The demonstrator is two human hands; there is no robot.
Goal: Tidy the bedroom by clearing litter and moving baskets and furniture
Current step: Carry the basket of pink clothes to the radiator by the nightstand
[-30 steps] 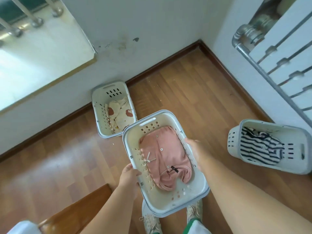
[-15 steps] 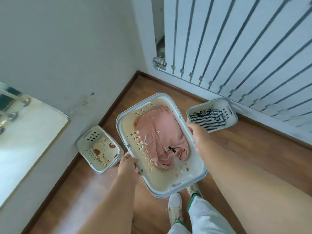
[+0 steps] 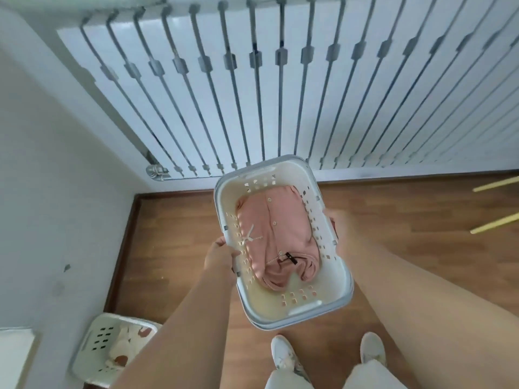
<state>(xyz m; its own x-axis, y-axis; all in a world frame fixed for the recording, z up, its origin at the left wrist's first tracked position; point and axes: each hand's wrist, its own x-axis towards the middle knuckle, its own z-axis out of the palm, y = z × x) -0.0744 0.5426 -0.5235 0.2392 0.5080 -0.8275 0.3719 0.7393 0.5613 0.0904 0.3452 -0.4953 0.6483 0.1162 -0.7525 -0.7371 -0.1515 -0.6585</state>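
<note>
A white plastic laundry basket with a pink garment inside is held in the air above the wooden floor, in front of me. My left hand grips its left rim. My right hand grips its right rim and looks blurred. A second white basket with cream patterned clothes stands on the floor at the lower left, against the wall. The basket with the striped garment is out of sight, hidden behind the held basket or out of frame.
A tall white radiator covers the wall ahead, with a metal pipe fitting at its lower left. A white wall runs along the left. Two yellow furniture legs show at the right edge. My shoes stand below the basket.
My view has turned right toward the radiator while both hands kept carrying the pink-garment basket. The cream-clothes basket slid to the lower left; the striped-garment basket dropped from view.
</note>
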